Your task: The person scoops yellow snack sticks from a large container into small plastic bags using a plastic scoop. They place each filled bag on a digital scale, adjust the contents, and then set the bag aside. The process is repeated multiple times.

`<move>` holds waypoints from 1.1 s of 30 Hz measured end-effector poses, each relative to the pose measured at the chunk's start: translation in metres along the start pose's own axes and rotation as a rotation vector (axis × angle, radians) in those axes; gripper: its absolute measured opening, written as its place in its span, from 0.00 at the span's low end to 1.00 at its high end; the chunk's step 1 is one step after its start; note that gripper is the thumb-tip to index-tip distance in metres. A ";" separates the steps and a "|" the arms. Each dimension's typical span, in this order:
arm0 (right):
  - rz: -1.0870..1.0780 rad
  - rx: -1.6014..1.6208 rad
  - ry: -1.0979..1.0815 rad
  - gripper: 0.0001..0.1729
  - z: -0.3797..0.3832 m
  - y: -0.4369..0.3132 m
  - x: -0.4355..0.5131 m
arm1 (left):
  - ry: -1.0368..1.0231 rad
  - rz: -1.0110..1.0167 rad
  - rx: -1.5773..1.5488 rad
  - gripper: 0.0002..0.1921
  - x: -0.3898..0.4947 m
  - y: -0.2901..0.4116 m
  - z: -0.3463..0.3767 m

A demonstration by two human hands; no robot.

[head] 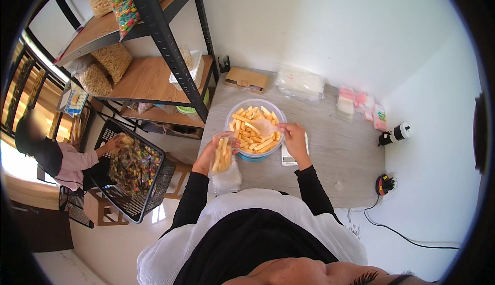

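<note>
My left hand (206, 156) is closed around a clear plastic bag (222, 156) partly filled with pale yellow snack sticks, its mouth beside the tub's left rim. In my right hand (294, 140) is a translucent plastic scoop (266, 127), its bowl among the snack sticks (253, 140) in a round clear tub (282, 118). A white digital scale (288, 158) lies partly under my right hand and wrist. Beneath the tub shows something turquoise. Near my left forearm lies a stack of clear plastic bags (228, 179).
Along the wall lie a cardboard box (247, 79), plastic bag packs (300, 84) and pink-and-white packets (361, 101). A power outlet reel (384, 184) sits at the right edge. Left stand a metal-framed shelf (147, 74) and a black crate (154, 192) of wrapped snacks, with another person's hand (115, 142) inside.
</note>
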State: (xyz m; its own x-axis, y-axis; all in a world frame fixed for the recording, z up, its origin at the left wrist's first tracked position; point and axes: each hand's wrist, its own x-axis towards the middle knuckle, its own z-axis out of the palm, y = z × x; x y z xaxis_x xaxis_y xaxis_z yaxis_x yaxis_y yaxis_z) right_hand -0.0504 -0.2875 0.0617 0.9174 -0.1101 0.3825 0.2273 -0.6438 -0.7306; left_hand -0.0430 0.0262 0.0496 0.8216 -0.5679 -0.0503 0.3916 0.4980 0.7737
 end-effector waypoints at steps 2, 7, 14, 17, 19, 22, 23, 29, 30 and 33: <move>0.077 0.059 -0.051 0.13 0.007 0.008 -0.009 | -0.008 -0.008 -0.007 0.41 0.001 -0.004 -0.004; 0.261 0.066 -0.050 0.12 0.017 0.005 -0.022 | 0.021 -0.027 -0.018 0.40 -0.001 -0.005 -0.001; 0.333 0.342 -0.051 0.13 0.021 0.023 -0.024 | 0.006 -0.026 -0.012 0.41 0.000 -0.006 0.001; 0.410 0.414 -0.044 0.12 0.018 0.021 -0.022 | 0.008 -0.010 0.016 0.42 -0.003 -0.003 0.006; 0.445 0.472 -0.020 0.13 0.014 0.019 -0.020 | -0.004 -0.009 0.040 0.44 -0.004 0.001 0.011; 0.522 0.526 0.002 0.12 0.003 0.012 -0.016 | -0.041 -0.028 0.048 0.47 -0.006 0.009 0.016; 0.551 0.539 0.006 0.12 -0.002 0.010 -0.014 | -0.056 -0.037 0.023 0.48 -0.005 0.010 0.018; 0.486 0.618 -0.043 0.11 -0.039 -0.005 0.002 | -0.158 -0.157 -0.084 0.52 -0.004 0.009 0.026; 0.465 0.616 -0.070 0.11 -0.047 -0.011 0.007 | -0.182 -0.184 -0.094 0.52 -0.003 0.010 0.028; 0.389 0.598 -0.151 0.10 -0.067 -0.034 0.023 | -0.286 -0.215 -0.137 0.53 0.001 0.004 0.030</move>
State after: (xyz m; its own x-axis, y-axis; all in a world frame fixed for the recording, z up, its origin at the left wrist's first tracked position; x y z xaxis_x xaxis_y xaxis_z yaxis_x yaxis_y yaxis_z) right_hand -0.0591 -0.3188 0.1325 0.9934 -0.1133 -0.0186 -0.0245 -0.0506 -0.9984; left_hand -0.0525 0.0079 0.0713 0.5730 -0.8195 -0.0091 0.6102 0.4192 0.6722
